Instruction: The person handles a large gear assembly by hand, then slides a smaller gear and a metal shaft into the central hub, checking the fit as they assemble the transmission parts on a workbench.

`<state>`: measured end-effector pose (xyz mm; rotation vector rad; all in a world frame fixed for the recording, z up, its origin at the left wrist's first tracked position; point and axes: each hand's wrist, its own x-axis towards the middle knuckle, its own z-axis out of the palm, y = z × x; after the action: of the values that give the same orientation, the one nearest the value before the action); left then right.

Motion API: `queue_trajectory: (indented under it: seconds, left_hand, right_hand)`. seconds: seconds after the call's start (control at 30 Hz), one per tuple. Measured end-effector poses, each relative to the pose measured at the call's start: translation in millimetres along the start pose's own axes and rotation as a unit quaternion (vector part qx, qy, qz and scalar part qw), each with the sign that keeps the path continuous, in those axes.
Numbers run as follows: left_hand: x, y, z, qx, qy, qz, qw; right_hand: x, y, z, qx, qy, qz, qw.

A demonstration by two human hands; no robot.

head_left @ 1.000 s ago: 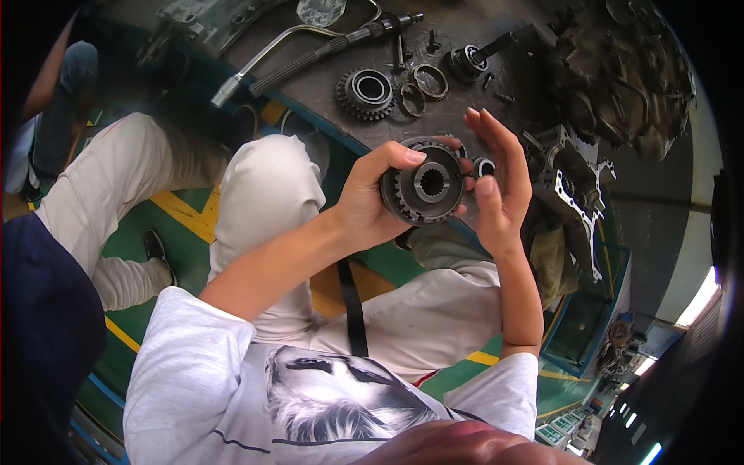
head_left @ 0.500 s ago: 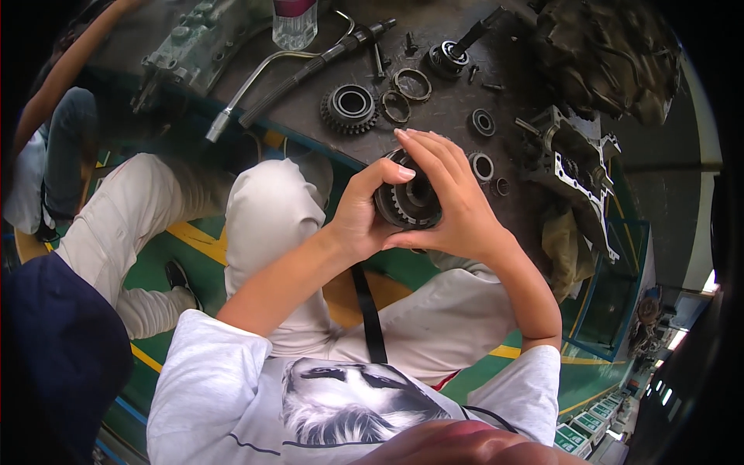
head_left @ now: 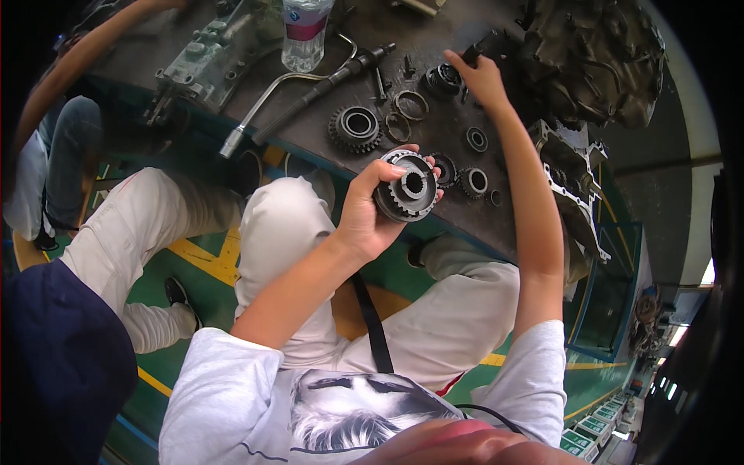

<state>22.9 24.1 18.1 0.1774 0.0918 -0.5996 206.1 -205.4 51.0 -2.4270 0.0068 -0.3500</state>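
Observation:
My left hand [head_left: 368, 209] is closed around a round steel synchronizer hub [head_left: 415, 184] with a toothed rim and splined bore, held tilted above my lap near the table edge. The thumb lies across its face and the fingertips show beyond its far edge. My right hand [head_left: 488, 81] reaches out at the back right, thumb and fingers apart, beside a dark shaft [head_left: 471, 54]. The shaft carries a bearing [head_left: 443, 77] at its near end. Some of the right fingers are hidden, and no grip on the shaft shows.
On the table lie a large gear [head_left: 356, 129], thin rings [head_left: 411, 105], smaller gears [head_left: 473, 182], a bearing [head_left: 477, 139], a long splined shaft [head_left: 325, 89] and a bent wrench [head_left: 252, 124]. A water bottle [head_left: 303, 39] stands behind. Metal housings [head_left: 597, 58] sit right; another person's arm [head_left: 81, 58] is left.
My right hand has let go of the hub and moved far and right to the dark shaft. The left hand keeps the hub, its face now uncovered. The view has shifted slightly.

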Motion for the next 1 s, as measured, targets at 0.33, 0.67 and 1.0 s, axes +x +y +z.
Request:
queue_trajectory:
  seconds: [0.33,0.67,1.0]
  left_hand:
    - [-0.4,9.5,-3.4,-0.058,0.012,0.029,0.998]
    - [2.3,-0.6,-1.0,-0.075,0.021,0.007,0.997]
    - [3.4,-6.2,-0.8,-0.059,0.031,-0.003,0.998]
  right_hand:
    - [-1.0,-20.1,-25.3,0.494,0.100,0.184,0.844]
    - [-70.9,-26.8,-34.0,0.638,0.086,0.317,0.697]
    - [-6.5,6.3,14.1,0.328,0.180,0.031,0.927]
